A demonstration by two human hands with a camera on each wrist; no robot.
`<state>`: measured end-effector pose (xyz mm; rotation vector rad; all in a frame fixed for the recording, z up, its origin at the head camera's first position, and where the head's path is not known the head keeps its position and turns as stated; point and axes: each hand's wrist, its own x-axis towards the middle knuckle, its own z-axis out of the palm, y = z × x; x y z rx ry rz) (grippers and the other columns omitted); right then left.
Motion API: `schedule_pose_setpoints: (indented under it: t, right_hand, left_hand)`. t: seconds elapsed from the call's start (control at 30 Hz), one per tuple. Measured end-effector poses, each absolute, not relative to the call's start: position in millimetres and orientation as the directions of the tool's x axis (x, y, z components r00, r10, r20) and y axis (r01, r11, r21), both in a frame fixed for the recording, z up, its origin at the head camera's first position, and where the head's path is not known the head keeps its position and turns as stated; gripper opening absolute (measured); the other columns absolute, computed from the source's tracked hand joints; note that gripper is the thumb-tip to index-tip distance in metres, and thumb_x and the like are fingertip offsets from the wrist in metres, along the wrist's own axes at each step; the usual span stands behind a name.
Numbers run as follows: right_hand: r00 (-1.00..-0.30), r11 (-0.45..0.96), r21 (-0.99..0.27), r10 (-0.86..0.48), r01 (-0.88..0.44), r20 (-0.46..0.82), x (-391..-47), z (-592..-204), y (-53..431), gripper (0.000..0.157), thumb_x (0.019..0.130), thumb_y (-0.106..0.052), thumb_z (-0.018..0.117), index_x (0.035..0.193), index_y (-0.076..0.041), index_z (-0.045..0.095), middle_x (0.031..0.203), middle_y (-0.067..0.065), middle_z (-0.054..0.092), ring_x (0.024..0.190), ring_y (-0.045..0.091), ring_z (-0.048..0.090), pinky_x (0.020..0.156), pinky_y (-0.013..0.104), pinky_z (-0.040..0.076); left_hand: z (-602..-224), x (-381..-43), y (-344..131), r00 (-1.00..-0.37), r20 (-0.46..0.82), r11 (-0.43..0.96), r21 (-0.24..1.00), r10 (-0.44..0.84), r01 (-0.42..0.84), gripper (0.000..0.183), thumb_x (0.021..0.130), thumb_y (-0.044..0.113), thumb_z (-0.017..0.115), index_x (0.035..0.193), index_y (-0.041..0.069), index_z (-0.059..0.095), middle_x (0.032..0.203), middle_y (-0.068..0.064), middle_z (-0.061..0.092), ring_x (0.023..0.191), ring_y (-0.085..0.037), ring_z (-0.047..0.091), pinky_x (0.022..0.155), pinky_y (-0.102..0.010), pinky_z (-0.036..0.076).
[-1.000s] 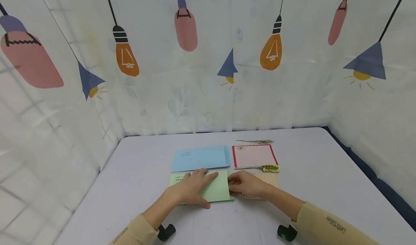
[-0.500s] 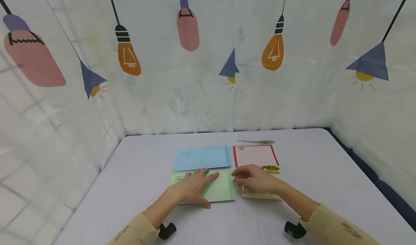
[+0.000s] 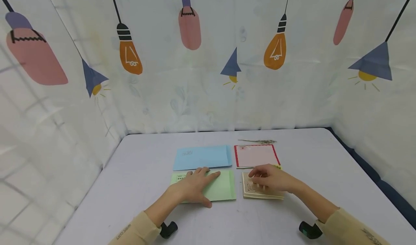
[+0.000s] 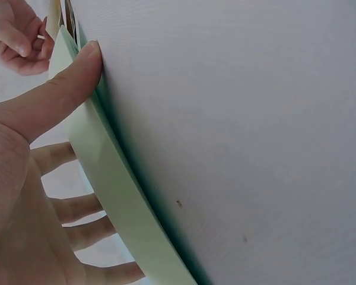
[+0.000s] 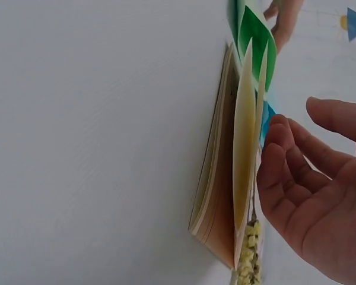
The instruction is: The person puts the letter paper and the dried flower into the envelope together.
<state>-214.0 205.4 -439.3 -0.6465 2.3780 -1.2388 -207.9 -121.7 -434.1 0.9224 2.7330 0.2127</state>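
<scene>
My left hand (image 3: 194, 188) rests with fingers spread on the light green envelope (image 3: 224, 188), its thumb at the near edge. In the right wrist view that envelope's right end gapes, showing a darker green inside. To its right lies a stack of cream printed paper sheets (image 3: 247, 190). Over the stack hovers my right hand (image 3: 274, 178), fingers loosely curled and thumb apart, holding nothing. From the side, the top sheets (image 5: 244, 148) bow up from the rest, close to my right fingertips (image 5: 273, 155). My right hand hides part of the stack in the head view.
A blue envelope (image 3: 202, 157) lies behind the green one. Beside it is a pink card with a red border (image 3: 255, 155), a dried sprig (image 3: 260, 141) beyond it. A yellow flower sprig (image 5: 249, 255) lies behind the stack, mostly hidden by my right hand in the head view.
My right hand has left the green envelope's right end and moved right to above the paper stack. My left hand stays spread on the envelope.
</scene>
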Motion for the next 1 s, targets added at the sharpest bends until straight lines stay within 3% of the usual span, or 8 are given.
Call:
schedule_pose_setpoints:
  t: [0.43, 0.7, 1.0]
  right_hand:
    - [-0.851, 0.53, -0.826, -0.51, -0.194, -0.128, -209, -441, 241, 0.026, 0.095, -0.025, 0.062, 0.113, -0.007, 0.064, 0.092, 0.01, 0.061, 0.073, 0.022, 0.057, 0.061, 0.031, 0.049]
    - [-0.88, 0.55, -0.823, -0.451, -0.141, -0.151, -211, -442, 261, 0.038, 0.093, -0.024, 0.064, 0.123, -0.002, 0.057, 0.089, 0.011, 0.058, 0.064, 0.019, 0.053, 0.054, 0.029, 0.046]
    - [-0.902, 0.612, -0.779, -0.403, -0.138, -0.157, -211, -442, 269, 0.037, 0.09, -0.022, 0.068, 0.119, -0.001, 0.057, 0.086, 0.008, 0.056, 0.058, 0.016, 0.049, 0.049, 0.026, 0.041]
  left_hand:
    - [-434, -209, -120, -0.761, -0.176, 0.78, 0.204, 0.624, 0.592, 0.102, 0.069, 0.058, 0.079, 0.153, 0.032, 0.027, 0.147, -0.01, 0.034, 0.133, -0.03, 0.034, 0.099, -0.058, 0.031]
    - [-434, -209, -121, -0.756, -0.187, 0.778, 0.202, 0.627, 0.595, 0.102, 0.069, 0.059, 0.078, 0.153, 0.032, 0.026, 0.148, -0.011, 0.033, 0.134, -0.03, 0.033, 0.1, -0.059, 0.031]
    - [-432, -207, -122, -0.762, -0.188, 0.784, 0.198, 0.62, 0.589, 0.101, 0.069, 0.058, 0.079, 0.152, 0.031, 0.027, 0.146, -0.01, 0.035, 0.133, -0.029, 0.034, 0.1, -0.058, 0.031]
